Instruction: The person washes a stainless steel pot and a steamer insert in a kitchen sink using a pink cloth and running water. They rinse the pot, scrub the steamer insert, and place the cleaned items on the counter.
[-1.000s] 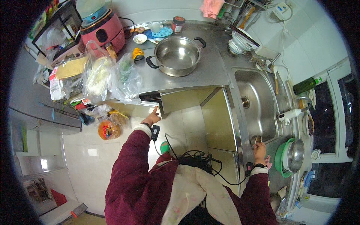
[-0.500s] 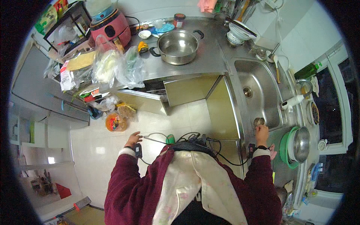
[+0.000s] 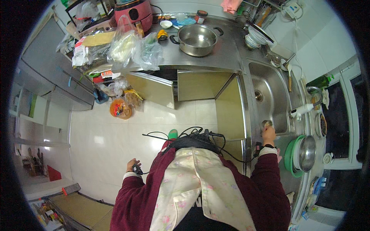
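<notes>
My right hand (image 3: 268,137) is at the near end of the steel sink (image 3: 269,88), its fingers closed on a small round, greyish metallic-looking thing (image 3: 266,123). The fingers partly cover it, so I cannot make out its kind. My left hand (image 3: 133,164) hangs over the floor on the left, fingers loosely apart and holding nothing. A black device with a cable sits at each wrist.
A steel pot (image 3: 197,40) with black handles stands on the counter beside plastic bags (image 3: 148,52). Below, cabinet doors (image 3: 152,88) hang open. An orange tub (image 3: 120,108) sits on the floor. Steel and green bowls (image 3: 306,154) lie right of my right arm.
My left hand has moved down and slightly left, toward my body. My right hand stays at the sink's near end with the small round thing. The view has shifted a little.
</notes>
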Tool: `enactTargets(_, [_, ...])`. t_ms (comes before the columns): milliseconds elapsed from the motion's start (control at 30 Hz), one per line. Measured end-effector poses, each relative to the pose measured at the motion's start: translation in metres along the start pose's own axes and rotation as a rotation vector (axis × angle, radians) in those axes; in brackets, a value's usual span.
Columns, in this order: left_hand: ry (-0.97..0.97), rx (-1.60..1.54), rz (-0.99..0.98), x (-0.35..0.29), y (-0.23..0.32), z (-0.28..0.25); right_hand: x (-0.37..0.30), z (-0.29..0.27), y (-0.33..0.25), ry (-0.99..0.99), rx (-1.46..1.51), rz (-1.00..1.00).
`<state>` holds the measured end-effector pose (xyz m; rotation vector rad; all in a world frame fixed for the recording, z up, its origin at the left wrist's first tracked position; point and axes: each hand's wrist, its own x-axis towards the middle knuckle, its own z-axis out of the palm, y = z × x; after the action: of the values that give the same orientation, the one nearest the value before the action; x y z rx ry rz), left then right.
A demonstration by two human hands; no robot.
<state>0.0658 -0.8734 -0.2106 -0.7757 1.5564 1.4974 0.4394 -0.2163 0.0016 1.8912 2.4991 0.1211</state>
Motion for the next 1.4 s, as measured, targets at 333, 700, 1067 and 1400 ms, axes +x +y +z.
enactTargets(333, [-0.009, 0.179, -0.025, 0.0, -0.024, -0.057, 0.021, -0.001, 0.019, 0.109, 0.241, -0.135])
enactTargets(700, [0.017, 0.242, 0.0, 0.003, 0.009, -0.052, 0.02, -0.012, 0.009, 0.263, 0.331, -0.191])
enactTargets(1067, [0.084, 0.171, 0.007, -0.063, 0.019, -0.046, 0.028, 0.017, 0.012, -0.075, 0.043, -0.105])
enactTargets(1400, [0.18, 0.178, -0.017, -0.051, 0.0, -0.065, 0.03, 0.015, 0.007, -0.014, 0.16, -0.097])
